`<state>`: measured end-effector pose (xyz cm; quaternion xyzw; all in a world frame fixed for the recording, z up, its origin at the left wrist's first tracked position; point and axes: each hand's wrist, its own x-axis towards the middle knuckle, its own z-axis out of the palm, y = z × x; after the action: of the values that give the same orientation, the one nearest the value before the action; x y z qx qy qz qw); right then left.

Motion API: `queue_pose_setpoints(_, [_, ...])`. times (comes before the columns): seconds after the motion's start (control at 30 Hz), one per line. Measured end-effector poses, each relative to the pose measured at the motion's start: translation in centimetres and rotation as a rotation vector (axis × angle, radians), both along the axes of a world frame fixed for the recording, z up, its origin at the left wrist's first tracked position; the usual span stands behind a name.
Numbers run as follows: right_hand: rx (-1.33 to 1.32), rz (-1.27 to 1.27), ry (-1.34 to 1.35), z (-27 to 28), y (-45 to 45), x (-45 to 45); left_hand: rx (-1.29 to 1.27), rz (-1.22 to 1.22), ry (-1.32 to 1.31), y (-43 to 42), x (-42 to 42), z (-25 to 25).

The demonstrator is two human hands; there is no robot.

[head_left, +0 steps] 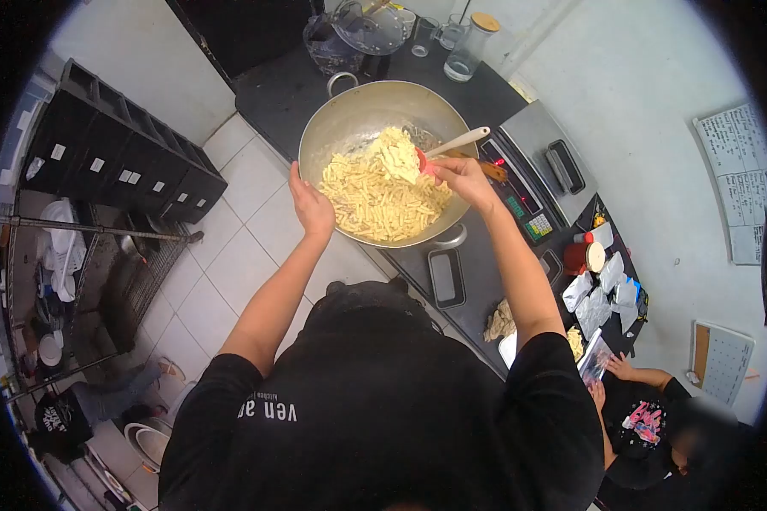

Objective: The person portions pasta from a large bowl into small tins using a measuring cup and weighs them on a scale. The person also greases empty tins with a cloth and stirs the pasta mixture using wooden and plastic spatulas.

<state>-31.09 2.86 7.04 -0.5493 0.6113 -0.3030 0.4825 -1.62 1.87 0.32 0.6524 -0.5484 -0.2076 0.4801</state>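
A wide metal pot with loop handles holds a mass of pale yellow macaroni. My left hand is against the pot's near left rim, gripping its edge with the fingers along the outside. Over the pot's right side, my right hand is closed on a red scoop, mostly hidden by the fingers and the food. Heaped macaroni sits at the scoop. Beside that hand, a pale-handled utensil leans out over the rim; its head cannot be made out.
Right of the pot stands a digital scale with lit displays. A black tray lies on the dark counter. Foil packs are further right, near a co-worker's hands. A glass jug and a glass lid are behind.
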Motion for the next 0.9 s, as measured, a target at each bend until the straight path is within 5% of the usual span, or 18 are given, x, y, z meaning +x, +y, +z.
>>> queue_pose_setpoints(0.67, [-0.008, -0.107, -0.079, -0.3, 2.2, -0.7, 0.034, 0.003, -0.039, 0.0, -0.1, 0.2])
queue_pose_setpoints(0.9, [0.053, -0.223, -0.333, 1.7, 2.6, -1.1, -0.010, -0.005, -0.037, -0.1, 0.0, -0.5])
